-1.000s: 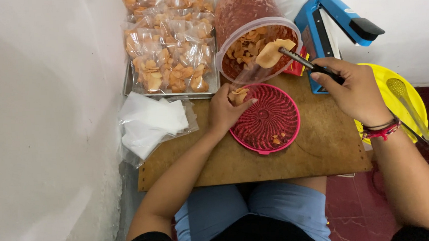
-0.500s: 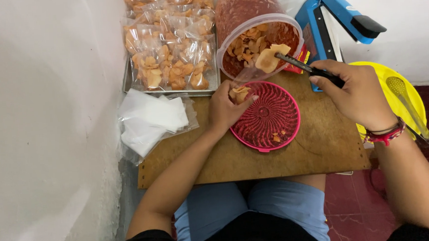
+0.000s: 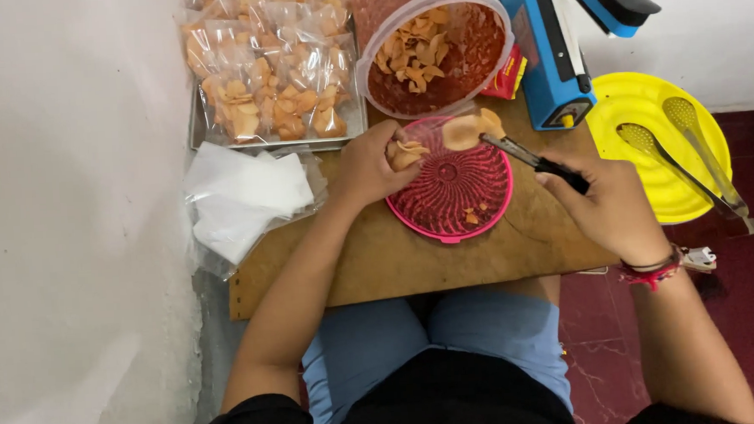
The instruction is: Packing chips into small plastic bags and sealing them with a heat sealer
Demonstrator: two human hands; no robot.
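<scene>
Head view, looking straight down. My right hand [image 3: 613,204] sits at three o'clock, closed around the black handle of the tongs [image 3: 529,157]. A second ago their tips were up at twelve o'clock, over the big clear tub [image 3: 437,50] of crackers in red seasoning; half a second ago they had only just cleared its rim. Now they've swung down and left, and the pinched crackers [image 3: 467,130] hang over the top edge of the pink round tray [image 3: 452,191] at centre. So a fresh load has come out of the tub and reached my other hand.

My left hand [image 3: 370,165], just at nine o'clock of that tray, has barely moved. It's cupped, fingers curled around a small clear bag [image 3: 408,153] with a few crackers already showing in its mouth. The tong load is just beside that opening, at its three o'clock, not yet in.

At eleven o'clock, the metal tray [image 3: 210,139] holds filled bags; below it, at nine, lies a stack of empty bags [image 3: 243,197]. The blue heat sealer [image 3: 558,56] stands at one o'clock, and spare tongs [image 3: 692,157] rest on the yellow lid [image 3: 629,100] at two.
</scene>
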